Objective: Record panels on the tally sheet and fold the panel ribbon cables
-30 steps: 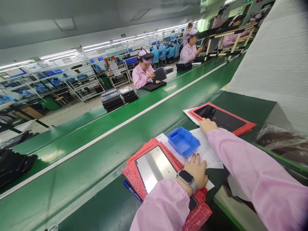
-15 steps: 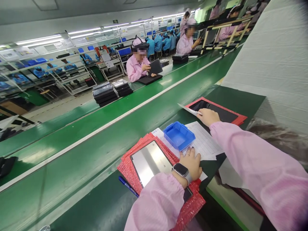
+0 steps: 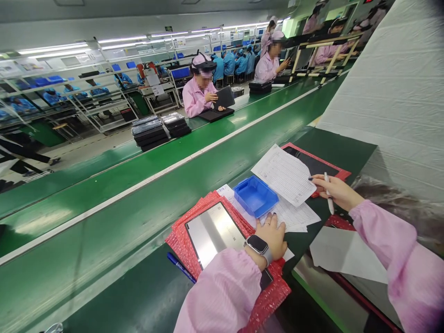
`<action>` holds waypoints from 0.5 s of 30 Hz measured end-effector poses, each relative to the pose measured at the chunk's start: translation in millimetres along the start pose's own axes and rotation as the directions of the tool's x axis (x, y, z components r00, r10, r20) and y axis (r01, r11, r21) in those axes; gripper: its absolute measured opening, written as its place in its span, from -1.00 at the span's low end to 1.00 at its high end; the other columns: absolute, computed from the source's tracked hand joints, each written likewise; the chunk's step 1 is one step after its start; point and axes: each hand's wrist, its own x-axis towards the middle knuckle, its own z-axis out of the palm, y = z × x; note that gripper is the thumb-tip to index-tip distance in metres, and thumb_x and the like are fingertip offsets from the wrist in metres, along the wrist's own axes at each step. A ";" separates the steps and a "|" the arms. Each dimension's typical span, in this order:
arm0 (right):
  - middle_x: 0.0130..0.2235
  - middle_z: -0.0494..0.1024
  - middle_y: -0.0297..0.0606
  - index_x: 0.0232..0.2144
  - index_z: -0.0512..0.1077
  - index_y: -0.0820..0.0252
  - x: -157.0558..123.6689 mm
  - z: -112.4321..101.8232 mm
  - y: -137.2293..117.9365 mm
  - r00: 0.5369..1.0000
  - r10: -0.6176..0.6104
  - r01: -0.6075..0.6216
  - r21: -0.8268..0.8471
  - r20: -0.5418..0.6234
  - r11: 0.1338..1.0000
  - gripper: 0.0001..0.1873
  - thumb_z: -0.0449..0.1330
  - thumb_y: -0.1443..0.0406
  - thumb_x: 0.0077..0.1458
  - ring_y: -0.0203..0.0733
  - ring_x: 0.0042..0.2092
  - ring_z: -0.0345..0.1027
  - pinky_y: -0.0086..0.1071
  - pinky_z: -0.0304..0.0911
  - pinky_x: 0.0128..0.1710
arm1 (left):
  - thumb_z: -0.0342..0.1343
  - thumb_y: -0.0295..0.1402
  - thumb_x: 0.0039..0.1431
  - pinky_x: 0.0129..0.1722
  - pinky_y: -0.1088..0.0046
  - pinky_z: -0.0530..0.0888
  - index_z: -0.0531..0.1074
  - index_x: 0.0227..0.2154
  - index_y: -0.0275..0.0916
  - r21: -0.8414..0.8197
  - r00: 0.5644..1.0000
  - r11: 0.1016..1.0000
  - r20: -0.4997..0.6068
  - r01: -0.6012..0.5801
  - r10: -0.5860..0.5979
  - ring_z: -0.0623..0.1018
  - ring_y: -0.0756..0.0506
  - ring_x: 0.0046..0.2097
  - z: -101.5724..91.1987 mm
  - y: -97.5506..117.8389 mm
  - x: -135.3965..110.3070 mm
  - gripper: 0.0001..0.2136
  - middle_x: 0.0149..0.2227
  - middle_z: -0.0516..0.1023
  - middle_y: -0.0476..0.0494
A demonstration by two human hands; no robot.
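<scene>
My left hand lies flat with its fingers spread, near the front edge of a blue plastic bin and on the edge of the papers. Under my left wrist, a silver metal panel rests on a stack of red bubble-wrap sheets. My right hand pinches the corner of a printed sheet of paper, which is lifted and tilted. Between the fingers of the same hand sits a white pen. More printed sheets lie below the lifted one.
A dark panel on red wrap lies behind the lifted sheet. A blue marker is left of the stack. The green conveyor runs diagonally past the bench. Across it a co-worker handles a dark panel beside stacked black items.
My right hand has moved right and toward me, bringing the sheet of paper from the far side over the papers, its printed face now showing. My left hand stays in place.
</scene>
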 end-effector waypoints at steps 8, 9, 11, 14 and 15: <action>-0.35 0.38 -0.27 -0.18 0.39 0.34 -8.4 1.3 12.2 1.000 0.026 -0.027 0.088 0.010 0.996 -0.84 0.22 0.34 0.22 -0.44 -0.45 0.14 -0.60 -0.19 -0.62 | 0.01 -0.25 0.24 0.26 -0.31 0.15 0.19 0.22 -0.34 -0.009 1.000 1.000 0.014 0.006 -0.006 0.09 -0.39 0.39 -4.8 2.9 -1.4 -0.48 0.37 0.04 -0.52; -0.36 0.39 -0.27 -0.17 0.40 0.34 -8.0 1.5 13.2 1.000 0.030 -0.030 0.083 0.011 0.996 -0.84 0.22 0.34 0.22 -0.44 -0.45 0.15 -0.59 -0.19 -0.62 | 0.01 -0.25 0.24 0.26 -0.31 0.15 0.19 0.22 -0.34 -0.012 1.000 1.000 0.014 0.007 -0.007 0.09 -0.39 0.39 -4.8 3.0 -1.4 -0.48 0.37 0.04 -0.52; -0.37 0.38 -0.29 -0.16 0.41 0.35 -6.6 1.5 15.7 0.999 0.034 -0.035 0.072 0.012 0.997 -0.84 0.21 0.35 0.23 -0.44 -0.45 0.16 -0.59 -0.20 -0.62 | 0.01 -0.25 0.24 0.26 -0.33 0.14 0.19 0.22 -0.33 -0.018 1.000 1.000 0.014 0.009 -0.009 0.08 -0.39 0.39 -4.6 2.8 -1.3 -0.48 0.37 0.04 -0.52; -0.39 0.37 -0.32 -0.16 0.42 0.35 -5.4 0.9 18.9 0.999 0.036 -0.037 0.056 0.021 0.998 -0.84 0.20 0.33 0.24 -0.42 -0.43 0.21 -0.59 -0.20 -0.62 | 0.02 -0.25 0.23 0.26 -0.33 0.12 0.19 0.23 -0.33 -0.026 1.000 1.000 0.020 0.009 -0.009 0.07 -0.40 0.40 -5.3 2.4 -1.1 -0.47 0.37 0.04 -0.52; -0.39 0.38 -0.31 -0.15 0.42 0.35 -5.6 0.8 19.5 0.999 0.035 -0.036 0.048 0.023 0.998 -0.83 0.20 0.32 0.25 -0.41 -0.42 0.23 -0.60 -0.20 -0.62 | 0.02 -0.25 0.23 0.26 -0.33 0.12 0.19 0.23 -0.34 -0.029 1.000 1.000 0.022 0.009 -0.009 0.07 -0.40 0.40 -5.8 2.3 -1.1 -0.47 0.37 0.04 -0.53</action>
